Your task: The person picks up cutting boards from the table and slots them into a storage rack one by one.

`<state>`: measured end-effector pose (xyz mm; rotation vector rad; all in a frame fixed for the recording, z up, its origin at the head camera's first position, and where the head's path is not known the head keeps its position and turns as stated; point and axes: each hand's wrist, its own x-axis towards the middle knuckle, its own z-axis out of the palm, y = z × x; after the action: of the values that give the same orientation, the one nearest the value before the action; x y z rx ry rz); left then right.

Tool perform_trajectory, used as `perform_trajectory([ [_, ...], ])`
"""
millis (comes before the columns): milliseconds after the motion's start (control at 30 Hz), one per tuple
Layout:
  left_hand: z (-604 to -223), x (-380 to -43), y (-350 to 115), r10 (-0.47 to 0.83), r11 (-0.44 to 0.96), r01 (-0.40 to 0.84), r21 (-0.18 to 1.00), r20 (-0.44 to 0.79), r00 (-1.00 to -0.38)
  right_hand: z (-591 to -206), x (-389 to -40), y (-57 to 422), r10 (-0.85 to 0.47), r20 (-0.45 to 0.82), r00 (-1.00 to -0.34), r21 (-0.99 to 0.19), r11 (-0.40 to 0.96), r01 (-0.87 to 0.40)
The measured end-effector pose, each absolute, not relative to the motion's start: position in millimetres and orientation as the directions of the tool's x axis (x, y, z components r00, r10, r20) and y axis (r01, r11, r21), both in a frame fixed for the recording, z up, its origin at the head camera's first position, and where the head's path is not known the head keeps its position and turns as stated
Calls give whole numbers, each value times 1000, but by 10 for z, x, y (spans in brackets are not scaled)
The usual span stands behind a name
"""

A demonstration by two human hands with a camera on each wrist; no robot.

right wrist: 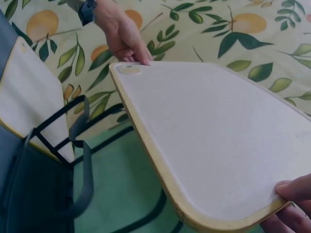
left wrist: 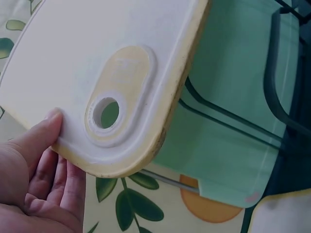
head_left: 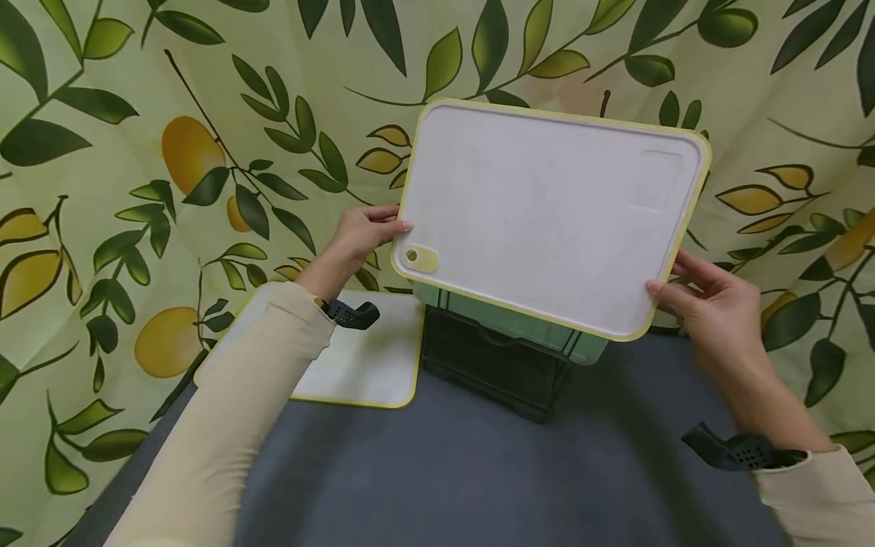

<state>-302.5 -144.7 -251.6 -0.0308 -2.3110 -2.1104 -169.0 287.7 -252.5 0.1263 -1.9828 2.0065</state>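
Both hands hold up a white cutting board (head_left: 547, 213) with a yellow rim, tilted, its broad face towards the head camera. My left hand (head_left: 358, 239) pinches the left edge, thumb on the face close to the yellow hanging-hole patch (left wrist: 119, 73). At the lower right edge my right hand (head_left: 724, 311) grips it, thumb in front and fingers behind. Below and behind the held board stands a dark wire rack (head_left: 492, 372) with a green board (head_left: 509, 315) in it. The held board overlaps the upper part of the rack in the head view.
A second white board with a yellow rim (head_left: 372, 365) lies on the dark grey table (head_left: 437, 471), left of the rack and partly behind my left forearm. A curtain printed with leaves and fruit (head_left: 328, 99) hangs close behind the table.
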Motion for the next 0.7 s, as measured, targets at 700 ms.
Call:
perform_trajectory([
  [700, -2412, -3199, -1179, 6, 105, 103, 989, 102, -995, -2462, -1873, 3039, 220, 354, -909, -933, 13, -361],
])
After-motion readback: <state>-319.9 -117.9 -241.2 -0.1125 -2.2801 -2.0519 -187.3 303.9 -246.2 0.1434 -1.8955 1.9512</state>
